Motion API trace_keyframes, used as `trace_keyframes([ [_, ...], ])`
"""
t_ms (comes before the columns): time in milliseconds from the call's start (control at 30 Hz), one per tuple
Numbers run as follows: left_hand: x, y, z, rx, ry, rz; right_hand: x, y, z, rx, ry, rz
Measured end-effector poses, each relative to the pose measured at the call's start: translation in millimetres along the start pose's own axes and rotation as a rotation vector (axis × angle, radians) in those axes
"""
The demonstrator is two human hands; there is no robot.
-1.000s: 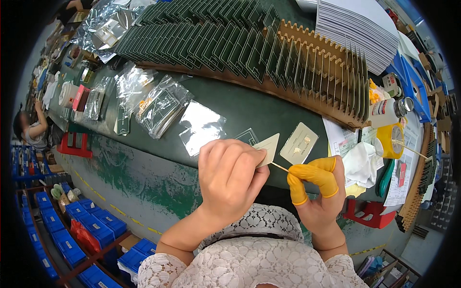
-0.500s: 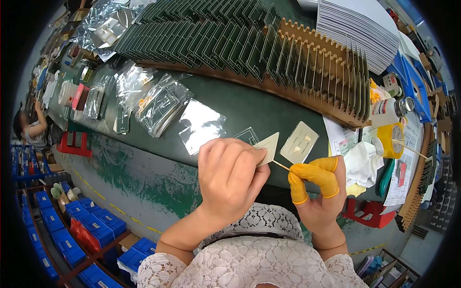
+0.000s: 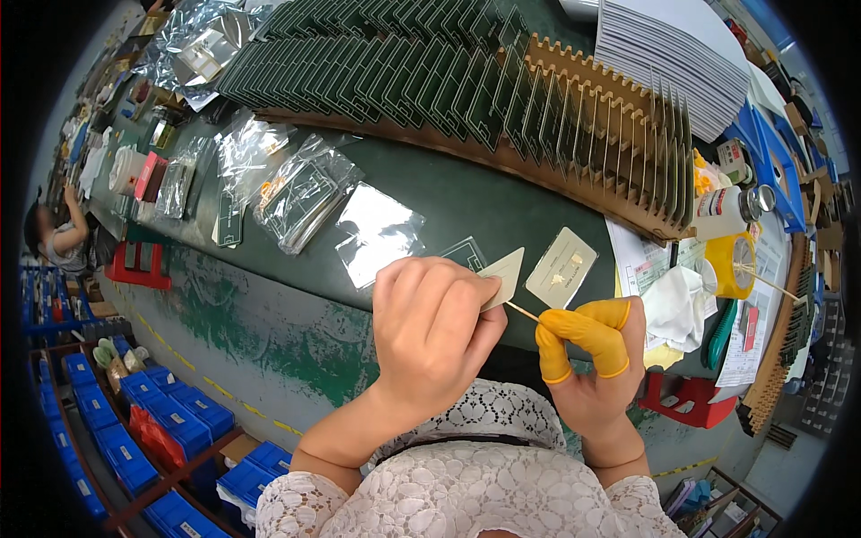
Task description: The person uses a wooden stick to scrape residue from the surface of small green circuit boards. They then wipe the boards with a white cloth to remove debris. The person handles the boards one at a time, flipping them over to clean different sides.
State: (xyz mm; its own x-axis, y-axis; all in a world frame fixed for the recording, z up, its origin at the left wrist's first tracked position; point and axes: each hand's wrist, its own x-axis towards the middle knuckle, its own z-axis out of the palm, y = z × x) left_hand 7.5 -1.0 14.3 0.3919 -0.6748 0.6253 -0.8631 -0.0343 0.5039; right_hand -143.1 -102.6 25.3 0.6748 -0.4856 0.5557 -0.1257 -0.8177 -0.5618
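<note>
My left hand (image 3: 430, 332) is closed on a thin cream-coloured panel (image 3: 508, 273), tilted up off the table, its lower part hidden by the fingers. Yellow finger cots cover the thumb and some fingers of my right hand (image 3: 592, 354). Those fingertips pinch a thin wooden stick (image 3: 523, 312), which points left to the lower edge of the panel; its tip is too hidden to make out. Just beyond my right hand, a second cream panel (image 3: 549, 285) with small gold marks lies flat. A dark green panel (image 3: 462, 251) lies partly behind my left hand.
Long brown slotted racks (image 3: 574, 193) hold rows of upright dark green panels (image 3: 404, 85). Bagged panels (image 3: 300, 202) and a shiny silver sheet (image 3: 377, 229) lie at left. At right are a white cloth (image 3: 673, 309), a yellow tape roll (image 3: 731, 260) and a bottle (image 3: 725, 211).
Both hands keep nearly the same pose on the panel and the stick. My right fingertips and the stick have shifted very slightly left and down.
</note>
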Motion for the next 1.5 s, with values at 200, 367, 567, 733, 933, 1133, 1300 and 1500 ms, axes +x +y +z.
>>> trace_keyframes([
  [200, 0.4, 0.2, -0.5, 0.000, 0.000, 0.000, -0.1, -1.4, -1.1, 0.001, -0.002, 0.001],
  [367, 0.5, -0.1, 0.1, -0.008, 0.002, -0.001, -0.8, -1.1, 0.2, -0.014, -0.020, -0.010],
  [567, -0.5, 1.0, -1.5, -0.056, 0.003, -0.071, 0.9, -4.0, -5.6, 0.101, -0.014, 0.063],
  [733, -3.7, 1.5, 1.6, -0.168, 0.054, -0.109, -3.6, -5.7, -9.7, 0.150, 0.004, 0.113],
  [933, -4.2, 6.0, 1.5, -0.162, 0.105, -0.092, -5.1, -10.2, -10.0, 0.128, -0.028, 0.054],
  [1133, -6.1, 4.7, 2.6, -0.104, 0.124, -0.028, -7.3, -12.8, -6.7, 0.080, -0.060, 0.005],
  [1300, -6.3, 4.8, 3.4, -0.090, 0.125, -0.022, -7.2, -11.4, -5.0, 0.066, -0.047, -0.002],
  [1500, -6.4, 4.7, 2.9, -0.092, 0.119, -0.031, -5.9, -11.6, -3.4, 0.048, -0.055, 0.008],
])
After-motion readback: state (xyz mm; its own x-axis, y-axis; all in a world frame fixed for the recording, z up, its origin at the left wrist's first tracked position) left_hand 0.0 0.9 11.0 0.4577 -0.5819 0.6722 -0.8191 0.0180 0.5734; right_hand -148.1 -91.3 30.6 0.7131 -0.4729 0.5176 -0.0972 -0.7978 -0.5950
